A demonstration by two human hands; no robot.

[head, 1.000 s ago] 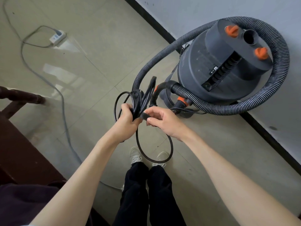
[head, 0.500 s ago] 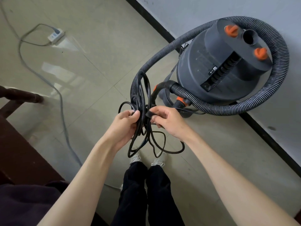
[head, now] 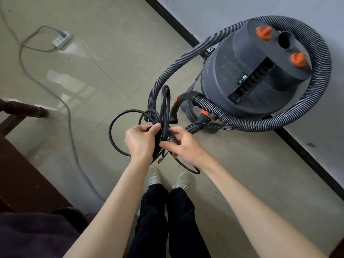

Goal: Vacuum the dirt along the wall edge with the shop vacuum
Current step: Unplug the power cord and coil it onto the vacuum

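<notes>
The dark grey drum-shaped plastic shop vacuum [head: 247, 75] stands on the pale tiled floor [head: 115, 58] at far right, against the grey wall [head: 223, 13] and its black skirting strip [head: 178, 23]. Its lid carries two orange knobs, an open round port and a slotted vent. A ribbed grey-black hose [head: 320, 58] loops around the drum. In front, the left hand [head: 141, 140] grips a bundle of coiled black power cord [head: 163, 112], fingers curled round it, while the right hand [head: 184, 144] pinches a strand just beside it. A white power strip [head: 62, 39] lies far left, well apart.
</notes>
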